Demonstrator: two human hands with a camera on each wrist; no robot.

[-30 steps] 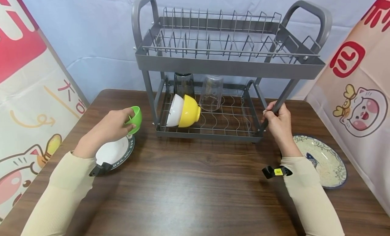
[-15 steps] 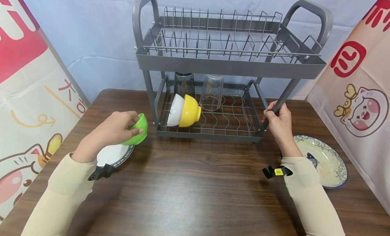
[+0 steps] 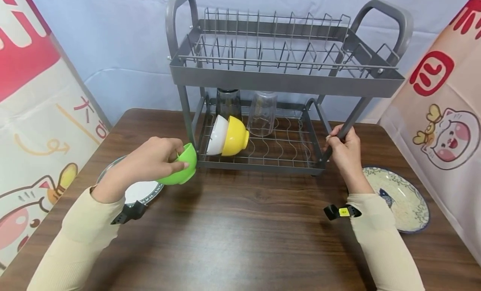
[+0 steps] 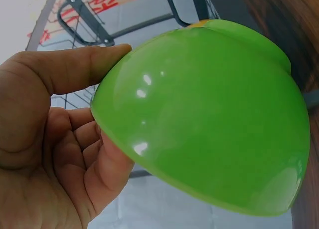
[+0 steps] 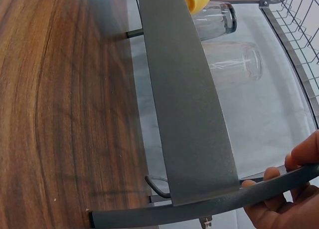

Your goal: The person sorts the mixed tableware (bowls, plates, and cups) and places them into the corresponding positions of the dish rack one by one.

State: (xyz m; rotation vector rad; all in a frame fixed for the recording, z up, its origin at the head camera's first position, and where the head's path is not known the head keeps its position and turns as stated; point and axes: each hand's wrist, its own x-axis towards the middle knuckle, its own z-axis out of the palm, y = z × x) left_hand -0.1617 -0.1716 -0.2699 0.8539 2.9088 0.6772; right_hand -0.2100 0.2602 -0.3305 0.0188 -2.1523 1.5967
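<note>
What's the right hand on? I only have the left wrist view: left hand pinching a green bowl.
Observer: The right hand grips the front right leg of the grey rack.
Operator: Any glassware on the lower tier?
Observer: A dark glass and a clear glass stand toward its back.
Operator: Anything on the table near the left hand?
Observer: A white plate lies on the table, partly hidden in the head view by the left hand.

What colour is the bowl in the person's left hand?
The bowl is bright green; it shows best in the left wrist view.
</note>
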